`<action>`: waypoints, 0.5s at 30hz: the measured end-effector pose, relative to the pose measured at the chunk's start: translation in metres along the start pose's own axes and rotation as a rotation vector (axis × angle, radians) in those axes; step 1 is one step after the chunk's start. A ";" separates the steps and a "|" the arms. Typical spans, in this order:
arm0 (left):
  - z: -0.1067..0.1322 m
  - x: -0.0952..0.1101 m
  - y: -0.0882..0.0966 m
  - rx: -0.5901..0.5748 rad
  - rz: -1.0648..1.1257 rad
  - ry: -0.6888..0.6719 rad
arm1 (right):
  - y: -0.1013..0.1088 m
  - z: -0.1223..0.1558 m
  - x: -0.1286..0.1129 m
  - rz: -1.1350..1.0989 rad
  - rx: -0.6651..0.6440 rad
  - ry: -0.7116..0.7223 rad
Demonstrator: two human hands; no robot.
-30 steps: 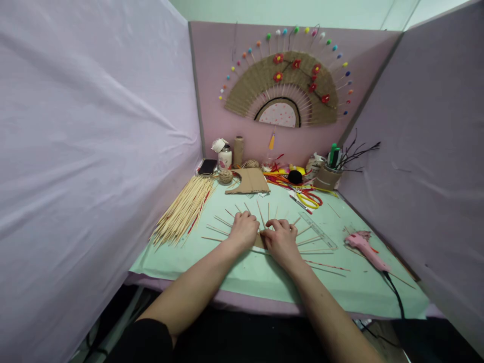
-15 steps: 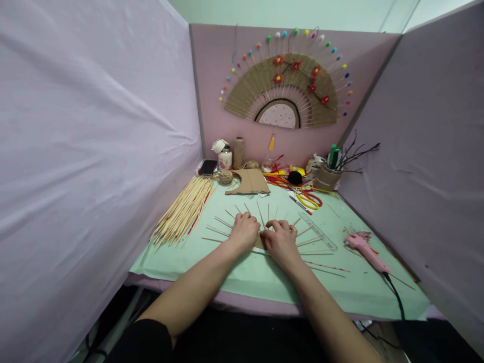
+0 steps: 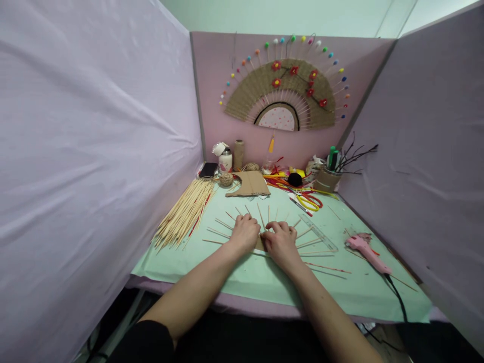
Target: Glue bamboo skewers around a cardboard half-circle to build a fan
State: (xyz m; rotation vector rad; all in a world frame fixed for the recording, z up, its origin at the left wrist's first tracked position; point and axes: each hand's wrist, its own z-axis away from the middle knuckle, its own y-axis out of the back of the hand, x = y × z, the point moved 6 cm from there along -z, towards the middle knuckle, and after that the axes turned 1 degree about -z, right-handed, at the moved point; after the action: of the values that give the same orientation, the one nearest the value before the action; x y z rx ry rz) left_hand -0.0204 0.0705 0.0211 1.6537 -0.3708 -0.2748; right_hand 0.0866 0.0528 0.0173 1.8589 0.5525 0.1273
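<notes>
My left hand (image 3: 245, 233) and my right hand (image 3: 280, 242) lie side by side on the green mat (image 3: 223, 264), knuckles up and fingers curled. Both press on a small brown cardboard piece (image 3: 260, 244), of which only a sliver shows between them. Thin bamboo skewers (image 3: 260, 214) radiate from under the hands in a half circle, like the ribs of a fan.
A heap of loose skewers (image 3: 185, 212) lies at the left. A clear ruler (image 3: 317, 232) and a pink glue gun (image 3: 365, 249) lie at the right. Behind are a cardboard cutout (image 3: 251, 183), yellow scissors (image 3: 309, 201), a twine ball (image 3: 226, 179) and a pen cup (image 3: 327, 177). A finished fan (image 3: 282, 93) hangs on the back wall.
The view has tilted slightly, so the scene sits a little lower in the frame. Both hands stay in place on the cardboard piece.
</notes>
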 end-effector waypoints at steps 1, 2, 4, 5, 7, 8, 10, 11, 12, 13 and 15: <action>0.000 0.000 0.000 0.001 -0.002 -0.001 | 0.000 0.000 0.000 0.004 0.003 0.000; 0.000 0.000 -0.001 0.004 -0.004 -0.003 | 0.000 0.000 0.000 0.006 0.006 0.001; -0.001 0.000 -0.002 0.007 -0.007 -0.007 | -0.001 0.000 0.000 0.007 0.010 0.002; -0.001 0.000 -0.002 0.007 -0.008 -0.008 | -0.001 0.001 0.001 0.005 0.012 0.002; -0.001 0.000 -0.002 0.007 -0.010 -0.010 | -0.002 0.001 0.001 -0.002 0.015 0.002; -0.001 0.000 -0.002 0.007 -0.010 -0.010 | -0.002 0.001 0.002 -0.005 0.015 0.001; -0.001 0.000 -0.002 0.008 -0.009 -0.013 | -0.003 0.001 0.002 -0.009 0.016 -0.003; 0.000 0.000 -0.002 0.008 -0.008 -0.014 | -0.003 0.001 0.002 -0.011 0.016 -0.004; 0.000 0.000 -0.002 0.007 -0.006 -0.014 | -0.003 0.001 0.002 -0.015 0.015 -0.006; 0.000 0.000 -0.002 0.007 -0.004 -0.015 | -0.003 0.001 0.002 -0.021 0.014 -0.007; 0.000 0.000 -0.002 0.004 -0.002 -0.014 | -0.003 0.001 0.002 -0.035 0.012 -0.009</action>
State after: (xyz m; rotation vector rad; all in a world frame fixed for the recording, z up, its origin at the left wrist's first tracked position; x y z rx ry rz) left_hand -0.0202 0.0711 0.0189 1.6569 -0.3804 -0.2873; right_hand 0.0879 0.0538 0.0143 1.8592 0.5807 0.0925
